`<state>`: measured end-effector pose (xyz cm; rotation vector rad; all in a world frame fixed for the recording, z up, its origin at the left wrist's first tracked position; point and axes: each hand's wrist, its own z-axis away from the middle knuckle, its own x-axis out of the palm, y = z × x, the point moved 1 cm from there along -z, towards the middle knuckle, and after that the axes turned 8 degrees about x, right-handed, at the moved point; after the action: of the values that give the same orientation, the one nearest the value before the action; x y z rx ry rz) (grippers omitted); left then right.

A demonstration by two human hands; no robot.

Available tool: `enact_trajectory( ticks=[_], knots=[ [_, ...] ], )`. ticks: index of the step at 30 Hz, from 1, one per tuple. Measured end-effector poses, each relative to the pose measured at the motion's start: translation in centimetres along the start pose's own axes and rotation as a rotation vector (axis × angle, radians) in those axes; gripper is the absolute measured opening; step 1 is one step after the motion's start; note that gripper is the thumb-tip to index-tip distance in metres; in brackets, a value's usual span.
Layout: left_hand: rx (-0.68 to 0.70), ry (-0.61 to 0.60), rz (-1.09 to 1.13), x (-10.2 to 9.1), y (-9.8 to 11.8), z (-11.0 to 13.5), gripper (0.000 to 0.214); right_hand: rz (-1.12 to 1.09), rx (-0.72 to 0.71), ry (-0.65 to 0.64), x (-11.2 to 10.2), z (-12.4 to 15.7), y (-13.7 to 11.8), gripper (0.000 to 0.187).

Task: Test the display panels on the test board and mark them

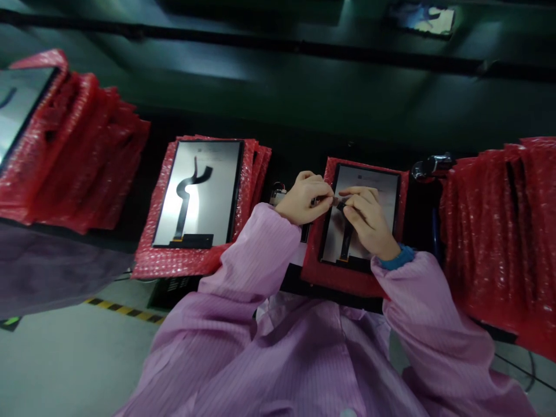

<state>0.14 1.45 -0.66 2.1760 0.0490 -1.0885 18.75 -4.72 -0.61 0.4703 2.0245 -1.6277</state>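
A display panel with a silvery back lies on red bubble wrap in front of me. From its lower edge a black flex cable runs up to my right hand, whose thumb and fingers pinch the dark connector end. My left hand is closed at the panel's left edge, its fingertips pinched close to that end. Whatever small piece sits between those fingertips is too small to name. Both hands hide part of the panel.
To the left, a second display panel with a curved flex cable rests on bubble wrap. Stacks of red bubble-wrap bags stand at far left, and more bags at far right. A shiny dark object sits beside the right stack.
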Motion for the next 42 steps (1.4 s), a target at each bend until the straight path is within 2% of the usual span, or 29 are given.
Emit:
enact_trajectory(
  ticks=[4, 12, 28, 42],
  knots=[
    [0.048, -0.02, 0.002, 0.2, -0.1, 0.1, 0.02, 0.126, -0.047, -0.012, 0.2, -0.2, 0.1, 0.025],
    [0.07, -0.041, -0.002, 0.5, -0.1, 0.2, 0.018, 0.193, -0.076, -0.04, 0.3, -0.2, 0.1, 0.023],
    [0.012, -0.173, -0.07, 0.1, 0.2, 0.1, 0.024, 0.124, -0.092, -0.036, 0.7, -0.1, 0.8, 0.021],
    [-0.009, -0.102, -0.039, 0.0, 0.3, 0.2, 0.022, 0.126, -0.044, -0.07, 0.3, -0.1, 1.2, 0.021]
  ],
)
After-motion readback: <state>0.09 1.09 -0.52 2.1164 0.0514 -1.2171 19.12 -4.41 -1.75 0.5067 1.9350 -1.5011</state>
